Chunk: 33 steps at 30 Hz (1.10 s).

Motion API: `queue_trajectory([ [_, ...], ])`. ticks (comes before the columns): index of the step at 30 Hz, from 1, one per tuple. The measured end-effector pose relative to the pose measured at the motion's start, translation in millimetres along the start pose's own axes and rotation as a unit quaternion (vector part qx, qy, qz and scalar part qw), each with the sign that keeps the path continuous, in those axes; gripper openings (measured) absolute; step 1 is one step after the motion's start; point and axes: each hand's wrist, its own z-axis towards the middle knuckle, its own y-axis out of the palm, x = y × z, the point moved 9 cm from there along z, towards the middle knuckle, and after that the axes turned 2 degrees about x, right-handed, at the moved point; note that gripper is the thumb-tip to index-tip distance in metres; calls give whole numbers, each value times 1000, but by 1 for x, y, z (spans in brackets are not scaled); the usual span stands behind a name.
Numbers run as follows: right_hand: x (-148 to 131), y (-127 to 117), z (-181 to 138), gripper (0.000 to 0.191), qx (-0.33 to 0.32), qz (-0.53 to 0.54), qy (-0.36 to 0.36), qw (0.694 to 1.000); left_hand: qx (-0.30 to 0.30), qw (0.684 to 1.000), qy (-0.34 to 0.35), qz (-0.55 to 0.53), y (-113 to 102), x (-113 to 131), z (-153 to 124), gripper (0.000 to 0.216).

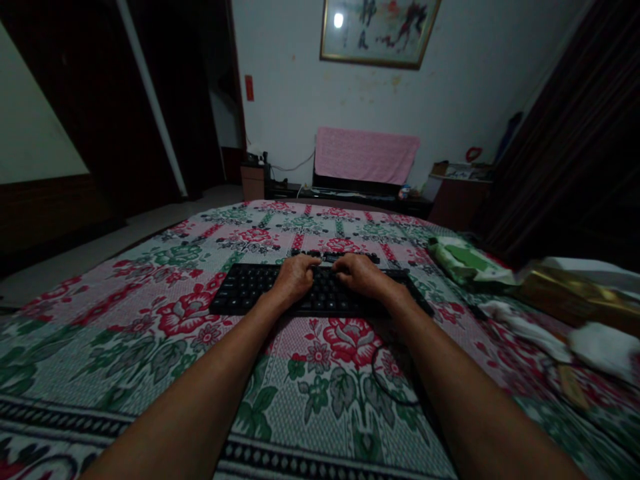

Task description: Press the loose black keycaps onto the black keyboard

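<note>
A black keyboard (245, 287) lies flat on the flowered cloth (185, 353). My left hand (294, 277) is over its middle, fingers curled and closed, with the thumb side toward my right hand. Just to the right, my right hand (363, 275) bends its fingers inward above the keys, also closed. A small pale sliver (326, 264) shows between the fingertips of both hands; what they grip is too small to name. Behind the keyboard's far edge lies a row of small dark pieces (373, 257), partly hidden by my hands.
On the right lie a green and white packet (460, 257), a gold box (575, 293) and crumpled white cloth or paper (607, 347). A thin black cable (383, 387) loops near my right forearm. Beyond stands a low unit under a pink towel (367, 155).
</note>
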Motion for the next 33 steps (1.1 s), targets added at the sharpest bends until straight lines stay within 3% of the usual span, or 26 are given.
queue_trajectory([
  [17,2,1,1,23,15,-7,3,1000,-16,999,42,7,9,4,-2,41],
  [28,1,4,2,24,22,-8,-19,1000,-85,991,95,37,23,14,-4,43],
  [33,5,5,3,24,20,-12,-1,1000,-68,994,85,31,21,10,-3,44],
])
